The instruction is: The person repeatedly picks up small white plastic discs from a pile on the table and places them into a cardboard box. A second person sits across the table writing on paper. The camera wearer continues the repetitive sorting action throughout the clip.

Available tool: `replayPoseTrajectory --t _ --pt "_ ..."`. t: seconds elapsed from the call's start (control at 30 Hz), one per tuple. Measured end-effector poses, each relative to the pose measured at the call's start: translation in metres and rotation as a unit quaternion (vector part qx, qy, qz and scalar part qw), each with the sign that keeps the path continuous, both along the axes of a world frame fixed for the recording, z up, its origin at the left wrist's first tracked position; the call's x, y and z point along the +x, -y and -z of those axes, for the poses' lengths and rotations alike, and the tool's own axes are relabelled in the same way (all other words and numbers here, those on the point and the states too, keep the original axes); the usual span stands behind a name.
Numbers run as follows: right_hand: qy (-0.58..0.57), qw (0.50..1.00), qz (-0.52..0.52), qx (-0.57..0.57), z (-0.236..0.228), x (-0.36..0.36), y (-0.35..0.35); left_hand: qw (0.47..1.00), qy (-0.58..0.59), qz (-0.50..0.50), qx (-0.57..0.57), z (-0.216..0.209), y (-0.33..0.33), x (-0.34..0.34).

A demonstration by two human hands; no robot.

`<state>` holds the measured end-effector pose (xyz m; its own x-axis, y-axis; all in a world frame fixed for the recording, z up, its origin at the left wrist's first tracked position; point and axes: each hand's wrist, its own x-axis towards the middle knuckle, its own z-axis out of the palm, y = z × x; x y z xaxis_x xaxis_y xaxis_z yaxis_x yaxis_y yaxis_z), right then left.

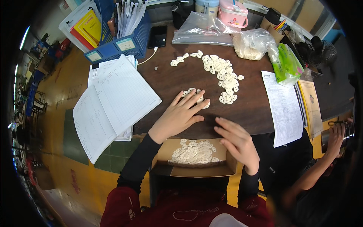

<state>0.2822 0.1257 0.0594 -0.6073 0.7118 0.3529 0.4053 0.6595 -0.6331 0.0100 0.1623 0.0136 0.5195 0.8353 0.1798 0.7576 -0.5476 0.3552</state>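
My left hand lies palm down on the dark table with its fingers spread. Its fingertips rest over a small group of flat white pieces with holes, partly covering them. My right hand hovers by the table's near edge, fingers stretched out and nothing visible in them. A curved heap of the same white pieces spreads beyond the hands, with a few stray ones at its far left end. Below the table edge, an open cardboard box holds many more pieces.
An open notebook and a blue file rack stand at left, near a phone. Clear plastic bags, a green tissue pack and a printed sheet lie far and right. Another person's hand is at far right.
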Motion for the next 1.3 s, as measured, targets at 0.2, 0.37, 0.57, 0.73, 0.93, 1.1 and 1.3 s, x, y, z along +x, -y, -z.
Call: replayPoseTrajectory --t 0.2,0.37,0.57,0.73,0.93,1.1,1.3 --pt "0.094 0.994 0.027 0.058 0.011 -0.038 -0.028 0.989 0.132 -0.053 -0.03 -0.005 0.009 -0.007" --pt "0.151 0.985 0.047 0.062 0.018 -0.042 -0.022 0.986 0.151 -0.069 0.009 -0.001 0.013 -0.011" --pt "0.148 0.988 -0.009 0.032 0.016 -0.019 0.003 0.987 0.146 -0.069 -0.008 -0.003 0.016 -0.006" --pt "0.118 0.982 -0.146 -0.02 0.008 -0.009 0.02 0.989 0.13 -0.073 0.021 -0.004 0.018 -0.005" --pt "0.076 0.995 -0.057 0.02 -0.003 -0.021 -0.008 0.983 0.181 -0.038 0.007 -0.002 0.017 -0.006" --pt "0.074 0.994 0.024 0.081 0.011 -0.048 -0.032 0.963 0.264 -0.049 -0.017 -0.005 0.019 -0.014" --pt "0.121 0.984 -0.007 0.13 0.025 -0.058 -0.029 0.924 0.362 -0.119 -0.031 -0.003 0.015 -0.017"
